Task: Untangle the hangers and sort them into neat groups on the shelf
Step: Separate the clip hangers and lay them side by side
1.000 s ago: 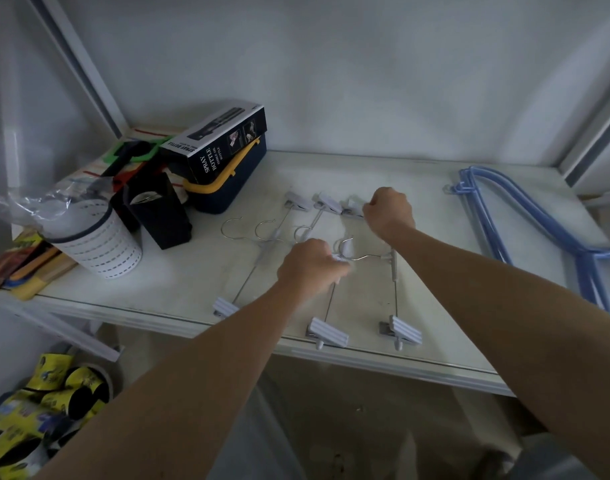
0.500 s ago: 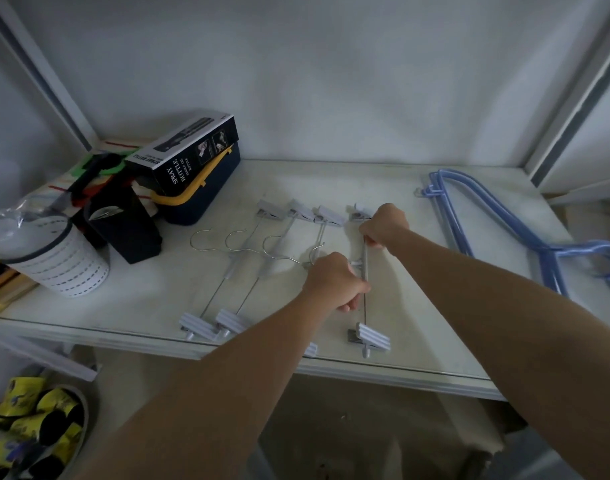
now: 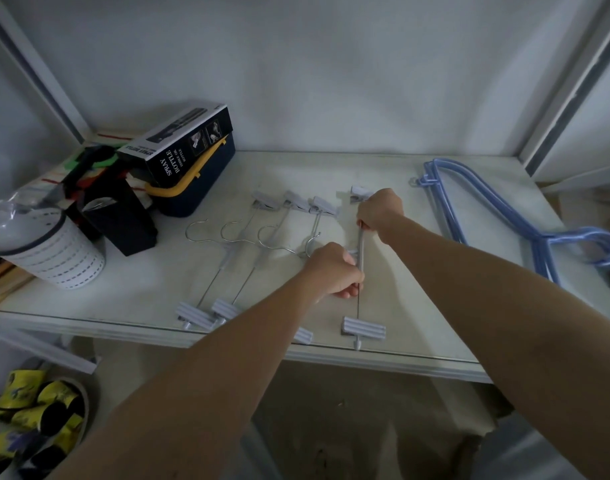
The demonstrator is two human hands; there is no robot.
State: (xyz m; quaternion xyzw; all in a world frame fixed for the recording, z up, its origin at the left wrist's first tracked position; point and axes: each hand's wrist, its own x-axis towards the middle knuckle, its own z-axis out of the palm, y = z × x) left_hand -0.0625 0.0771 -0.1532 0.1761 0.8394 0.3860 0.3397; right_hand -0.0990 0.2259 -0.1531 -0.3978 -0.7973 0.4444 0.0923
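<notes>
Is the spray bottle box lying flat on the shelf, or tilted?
Tilted: the spray bottle box leans on the blue case, not flat on the shelf.

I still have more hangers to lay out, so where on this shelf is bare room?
Bare shelf runs along the back wall, and between the right hand and the blue hangers. Crowded: the left end with the spray bottle box and perforated cup, and the clip hangers mid-shelf.

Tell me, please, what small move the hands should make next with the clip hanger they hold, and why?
Probably slide the clip hanger, held by the left hand and right hand, left toward the three other clip hangers. It lies parallel but apart, so closing the gap would complete that group.
</notes>
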